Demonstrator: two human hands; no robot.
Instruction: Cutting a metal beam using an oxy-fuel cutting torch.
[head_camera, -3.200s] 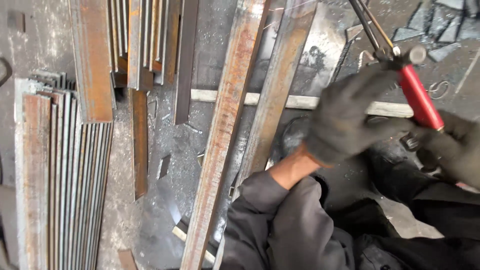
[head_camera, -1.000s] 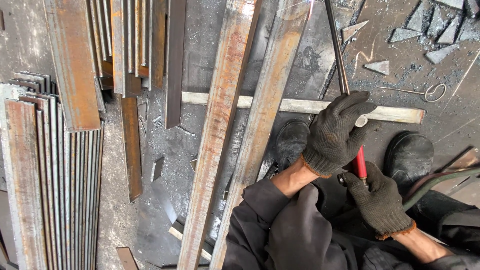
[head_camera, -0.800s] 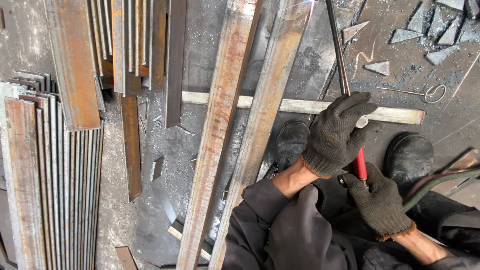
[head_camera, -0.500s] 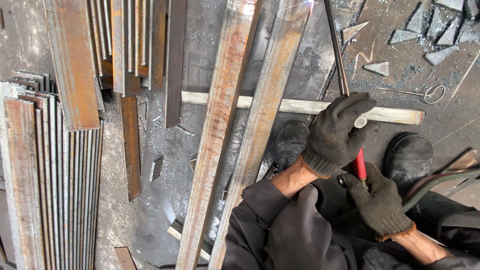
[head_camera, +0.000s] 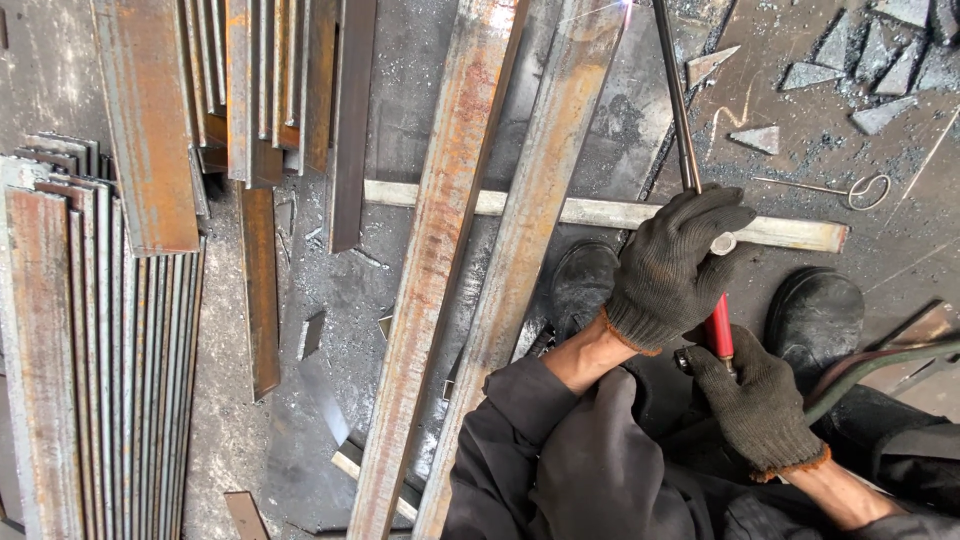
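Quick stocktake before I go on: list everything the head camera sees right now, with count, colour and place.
Cutting torch: one, dark tube with red handle, upper right, tip sparking at the top edge.
Long steel bars: two, rusty, side by side down the centre.
Cross bar: one, pale, lying under them.
Flat strip stack: many, rusty grey, left edge.
Upper plates: several, rusty, top left.
Offcuts: several, grey, top right floor.
Wire loop: one, right.
Hose: one, green, right.
Boots: two, black.
Left hand: dark glove, gripping torch.
Right hand: dark glove, at the handle's lower end.
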